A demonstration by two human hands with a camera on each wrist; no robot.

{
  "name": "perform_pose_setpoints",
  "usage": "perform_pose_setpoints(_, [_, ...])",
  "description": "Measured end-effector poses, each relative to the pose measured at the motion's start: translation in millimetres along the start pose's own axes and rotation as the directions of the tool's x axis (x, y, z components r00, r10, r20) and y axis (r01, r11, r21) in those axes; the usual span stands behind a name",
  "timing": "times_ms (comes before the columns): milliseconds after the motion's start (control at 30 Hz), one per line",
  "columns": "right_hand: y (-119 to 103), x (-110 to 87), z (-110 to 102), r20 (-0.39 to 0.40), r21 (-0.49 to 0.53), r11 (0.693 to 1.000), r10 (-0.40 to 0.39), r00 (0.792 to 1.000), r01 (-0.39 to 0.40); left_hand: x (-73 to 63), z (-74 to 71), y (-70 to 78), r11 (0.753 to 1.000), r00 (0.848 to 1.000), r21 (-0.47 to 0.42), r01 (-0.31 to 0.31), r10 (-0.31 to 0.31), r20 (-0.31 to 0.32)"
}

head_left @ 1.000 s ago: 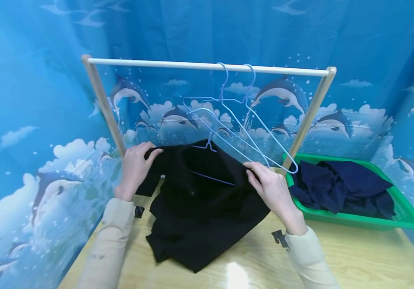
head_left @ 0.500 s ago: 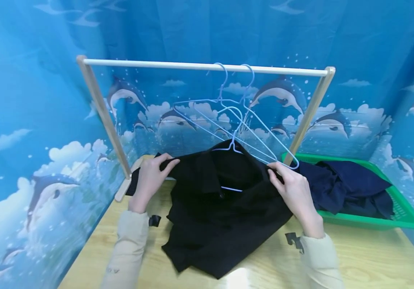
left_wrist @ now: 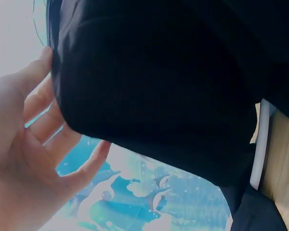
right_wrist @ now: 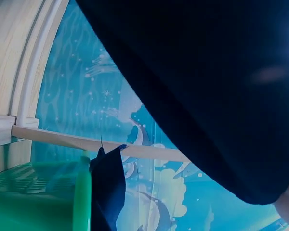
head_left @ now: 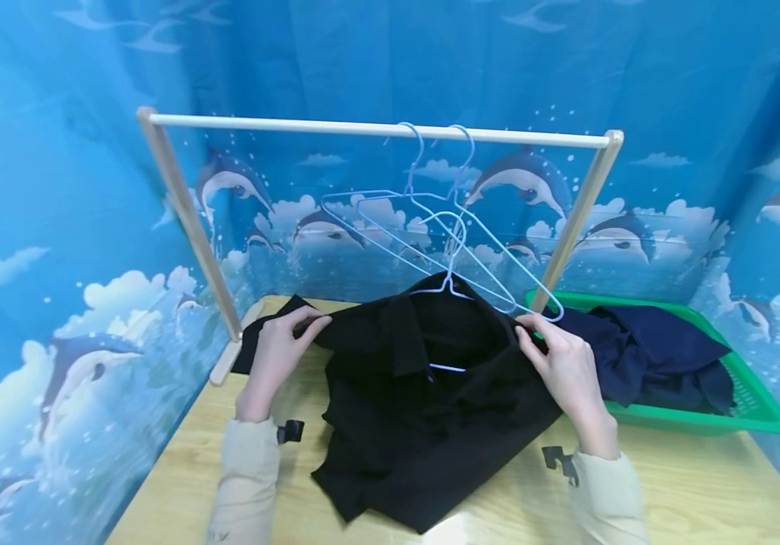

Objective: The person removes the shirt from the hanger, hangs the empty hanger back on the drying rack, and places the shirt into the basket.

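Left hand [head_left: 281,344] and right hand [head_left: 562,357] pinch the black shirt [head_left: 424,446] at 2 sides, between the tabletop [head_left: 669,492]'s left and right edges; seating its hanger [head_left: 449,278] seems in hand, next probably needing even shoulders.

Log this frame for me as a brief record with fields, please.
Main item: black collared cloth garment, with a light-blue wire hanger showing at its neck opening
Left hand: grips the garment's left side
Right hand: grips its right side
Behind: white rod between light wooden posts, bearing two other light-blue hangers
At right: green plastic basket holding navy fabric
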State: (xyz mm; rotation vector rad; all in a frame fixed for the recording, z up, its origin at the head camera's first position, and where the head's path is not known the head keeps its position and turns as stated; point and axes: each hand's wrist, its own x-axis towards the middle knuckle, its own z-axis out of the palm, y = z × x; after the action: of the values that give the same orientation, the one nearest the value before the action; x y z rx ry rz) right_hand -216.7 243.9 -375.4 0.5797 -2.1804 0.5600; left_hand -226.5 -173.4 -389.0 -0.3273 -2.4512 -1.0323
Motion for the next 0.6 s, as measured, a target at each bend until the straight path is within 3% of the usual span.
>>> perform_pose_setpoints(267, [1, -0.9, 0, 0.007, 0.001, 1.0, -0.007, 1.0, 0.007, -3.9, -6.2, -4.8, 1.0, 1.0, 0.011, -0.024, 0.024, 0.007])
perform_pose_setpoints(600, [-2, 0.8, -4, 0.015, 0.036, 0.999, -0.038, 0.999, 0.037, -3.9, -11.5, -1.3, 0.997, 0.996, 0.046, -0.067, 0.069, -0.053])
